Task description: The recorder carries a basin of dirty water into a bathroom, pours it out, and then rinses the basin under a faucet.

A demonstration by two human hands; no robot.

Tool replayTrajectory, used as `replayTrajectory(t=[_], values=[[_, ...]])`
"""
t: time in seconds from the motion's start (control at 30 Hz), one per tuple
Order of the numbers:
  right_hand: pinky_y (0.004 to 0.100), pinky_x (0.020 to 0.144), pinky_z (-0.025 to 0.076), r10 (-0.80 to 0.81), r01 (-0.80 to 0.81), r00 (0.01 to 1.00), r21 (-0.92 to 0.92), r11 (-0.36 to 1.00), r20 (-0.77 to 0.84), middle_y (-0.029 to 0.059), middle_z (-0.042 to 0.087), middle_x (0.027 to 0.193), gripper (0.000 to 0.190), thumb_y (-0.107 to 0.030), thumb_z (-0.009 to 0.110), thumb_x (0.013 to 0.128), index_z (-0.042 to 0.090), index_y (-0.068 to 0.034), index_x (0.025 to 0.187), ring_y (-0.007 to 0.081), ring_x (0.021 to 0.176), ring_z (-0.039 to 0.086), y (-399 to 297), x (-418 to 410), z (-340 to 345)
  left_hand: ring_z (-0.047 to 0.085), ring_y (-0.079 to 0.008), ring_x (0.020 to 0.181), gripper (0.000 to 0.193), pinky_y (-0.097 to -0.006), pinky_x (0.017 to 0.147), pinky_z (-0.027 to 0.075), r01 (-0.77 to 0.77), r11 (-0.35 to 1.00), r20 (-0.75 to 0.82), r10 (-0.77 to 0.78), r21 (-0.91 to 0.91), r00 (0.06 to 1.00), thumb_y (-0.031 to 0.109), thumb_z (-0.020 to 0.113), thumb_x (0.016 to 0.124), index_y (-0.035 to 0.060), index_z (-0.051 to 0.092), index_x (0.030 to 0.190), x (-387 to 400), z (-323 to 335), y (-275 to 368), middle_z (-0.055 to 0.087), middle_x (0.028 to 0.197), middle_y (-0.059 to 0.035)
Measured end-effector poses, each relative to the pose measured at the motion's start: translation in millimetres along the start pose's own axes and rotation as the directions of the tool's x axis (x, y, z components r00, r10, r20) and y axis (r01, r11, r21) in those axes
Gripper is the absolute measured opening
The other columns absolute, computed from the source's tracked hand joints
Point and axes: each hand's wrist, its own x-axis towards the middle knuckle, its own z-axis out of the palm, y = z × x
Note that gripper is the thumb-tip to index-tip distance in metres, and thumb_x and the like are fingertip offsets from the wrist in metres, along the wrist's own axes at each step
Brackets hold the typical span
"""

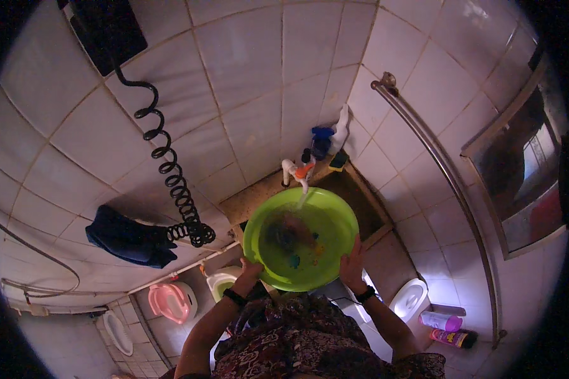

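A round green plastic basin rests over the sink, tilted slightly. Water runs into it from a white faucet with an orange handle. Inside, under water, lie a dark and reddish cloth and small teal and yellow-orange shapes too blurred to name. My left hand grips the basin's lower left rim, and my right hand holds its lower right rim. Both wrists wear black bands.
A yellow-green sponge, a blue container and a white bottle stand behind the sink. A dark blue cloth and coiled black hose hang left. Pink potty is lower left; bottles lie lower right.
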Motion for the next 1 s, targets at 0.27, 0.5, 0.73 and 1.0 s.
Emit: replayTrajectory(t=[0.27, 0.5, 0.73, 1.0], values=[[0.0497, 0.095, 0.025, -0.059, 0.059, 0.998, 0.012, 0.998, -0.005, 0.0315, 0.031, 0.120, 0.071, -0.004, 0.046, 0.071, 0.013, 0.006, 0.133, 0.0446, 0.109, 0.032, 3, 1, 1, 0.050, -0.0220, 0.088, 0.050, -0.0341, 0.072, 0.047, -0.112, 0.992, 0.078, 0.108, 0.049, 0.991, 0.007, 0.060, 0.069, 0.0036, 0.031, 0.110, -23, -1, 18, 0.048, 0.098, -0.0106], [0.0481, 0.097, 0.024, -0.065, 0.065, 0.998, 0.030, 0.997, -0.003, 0.0317, 0.030, 0.123, 0.071, -0.006, 0.045, 0.073, 0.011, 0.006, 0.134, 0.0445, 0.111, 0.031, 3, 0, -1, 0.048, -0.0160, 0.086, 0.036, -0.0291, 0.075, 0.045, -0.229, 0.950, 0.207, 0.185, 0.213, 0.961, 0.017, 0.055, 0.081, 0.0050, 0.038, 0.110, -58, 2, 52, 0.048, 0.096, -0.0047], [0.0481, 0.097, 0.024, -0.042, 0.042, 0.999, 0.027, 0.999, 0.001, 0.0317, 0.030, 0.124, 0.070, -0.008, 0.044, 0.073, 0.012, 0.005, 0.134, 0.0445, 0.112, 0.030, 6, 1, 2, 0.049, -0.0149, 0.090, 0.041, -0.0309, 0.077, 0.046, -0.082, 0.996, 0.099, 0.079, 0.031, 0.992, 0.018, 0.056, 0.079, 0.0051, 0.038, 0.112, -57, 12, 57, 0.049, 0.100, -0.0045], [0.0483, 0.098, 0.023, -0.039, 0.038, 0.999, 0.039, 0.999, 0.015, 0.0316, 0.029, 0.124, 0.070, -0.008, 0.044, 0.073, 0.011, 0.006, 0.134, 0.0451, 0.112, 0.029, 4, 1, 1, 0.047, -0.0183, 0.099, 0.042, -0.0330, 0.091, 0.039, -0.224, 0.974, 0.268, 0.204, 0.046, 0.942, 0.023, 0.054, 0.084, 0.0042, 0.034, 0.116, -69, 2, 64, 0.048, 0.105, -0.0065]])
